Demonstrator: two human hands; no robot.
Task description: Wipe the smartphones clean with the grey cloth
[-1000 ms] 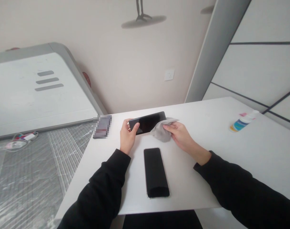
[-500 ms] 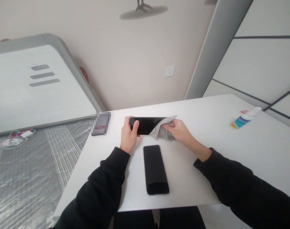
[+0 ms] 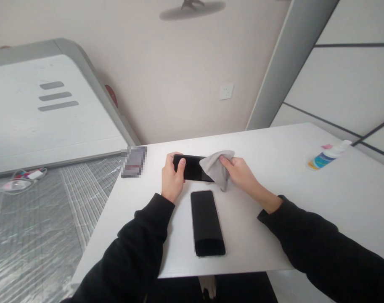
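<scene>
Two phones are out: one [image 3: 192, 168] gripped at its end by the left hand [image 3: 172, 179] above the tabletop [image 3: 274, 210], right fingers [image 3: 227, 160] pinching a grey cloth [image 3: 216, 170] on its screen. Probably steady, even strokes serve best. Another phone [image 3: 207, 222] lies nearer.

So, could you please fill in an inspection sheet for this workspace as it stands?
Surface: white table, phones and a bottle on it.
Job's things: dark phone held above the table; grey cloth lies over its right end.
Clutter: second phone flat, screen up; bottle on its side at far right; blurred small item at the left corner.
Hands: left hand grips the phone's left end; right hand pinches the cloth.
Cables: bundle on the floor.
Surroundings: wall socket.
</scene>
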